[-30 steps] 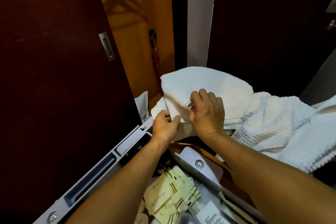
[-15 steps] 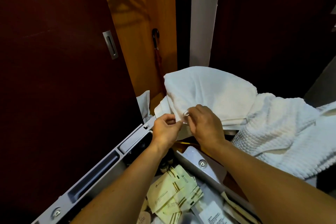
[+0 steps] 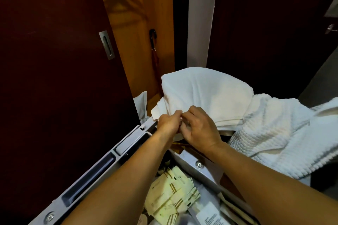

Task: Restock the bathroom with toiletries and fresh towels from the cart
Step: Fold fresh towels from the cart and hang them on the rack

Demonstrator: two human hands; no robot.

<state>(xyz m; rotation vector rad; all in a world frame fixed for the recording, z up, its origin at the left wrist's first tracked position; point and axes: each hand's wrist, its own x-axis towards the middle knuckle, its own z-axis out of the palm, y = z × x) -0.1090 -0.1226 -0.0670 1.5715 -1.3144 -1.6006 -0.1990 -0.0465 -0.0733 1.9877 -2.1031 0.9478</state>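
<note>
A stack of smooth white folded towels (image 3: pixel 204 93) lies on the far end of the grey cart (image 3: pixel 102 171). My left hand (image 3: pixel 169 121) and my right hand (image 3: pixel 199 128) meet at the stack's near lower edge, fingers curled and pinching the towel layers there. The fingertips are partly hidden by each other and by the cloth. A thick, ribbed white towel (image 3: pixel 274 133) is draped over the cart's right side. Cream-coloured toiletry packets (image 3: pixel 170 193) with gold stripes fill the cart's open tray beneath my forearms.
A dark red sliding door (image 3: pixel 54 78) with a metal recessed handle (image 3: pixel 107 44) stands close on the left. Behind the cart is an orange wooden wall with a hanging umbrella (image 3: pixel 154 56), a white door frame (image 3: pixel 200 16) and another dark door on the right.
My right hand came down off the top of the towel stack to its near lower edge and closed in against my left hand. The view shifted slightly.
</note>
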